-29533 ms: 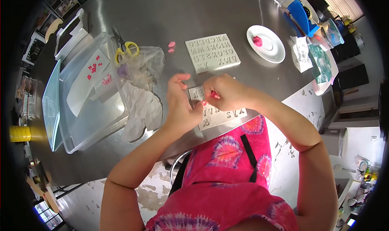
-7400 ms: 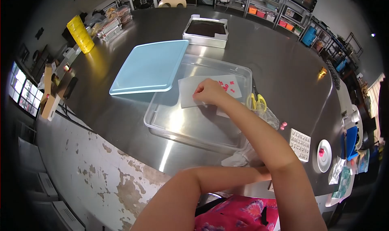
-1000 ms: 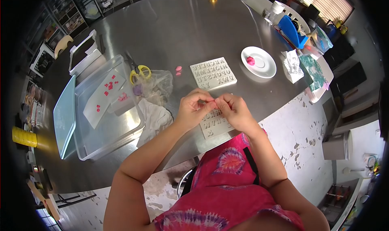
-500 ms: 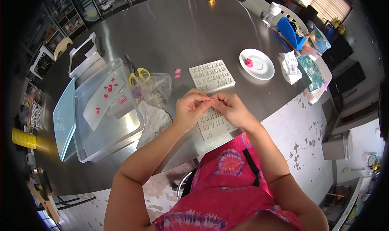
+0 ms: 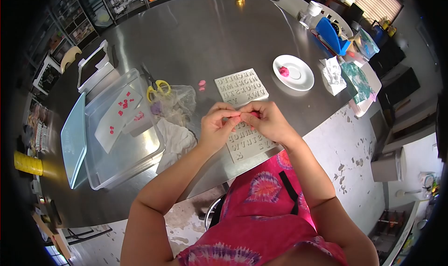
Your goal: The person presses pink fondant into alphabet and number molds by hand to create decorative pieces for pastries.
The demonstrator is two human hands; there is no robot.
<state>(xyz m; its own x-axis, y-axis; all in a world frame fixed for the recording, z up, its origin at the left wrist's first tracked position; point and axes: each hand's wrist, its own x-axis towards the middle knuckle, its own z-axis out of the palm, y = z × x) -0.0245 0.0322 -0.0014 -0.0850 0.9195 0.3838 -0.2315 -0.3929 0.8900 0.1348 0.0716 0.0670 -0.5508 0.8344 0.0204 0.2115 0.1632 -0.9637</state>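
Observation:
A small bit of pink dough (image 5: 254,114) is pinched between the fingertips of my left hand (image 5: 214,128) and my right hand (image 5: 271,122), which meet and partly cover it. Both hands hover over the upper part of a near letter mold (image 5: 252,147), a pale slab with recessed letters. Just beyond them lies a second alphabet mold (image 5: 241,84). Two small pink pieces (image 5: 201,85) rest on the table to its left. To the right, a white saucer (image 5: 302,76) carries a larger pink dough lump (image 5: 284,71).
On the left stands a clear plastic bin (image 5: 100,182) holding a paper strip (image 5: 106,138) with several small pink pieces. Yellow-handled scissors (image 5: 163,85), a clear plastic bag (image 5: 184,100) and a white cloth (image 5: 175,142) lie beside it. Crumpled paper (image 5: 333,77) sits by the right edge.
The fingers have shifted slightly on the pink dough, and more of it shows by my right hand. The view has moved a little; the things on the table stay put.

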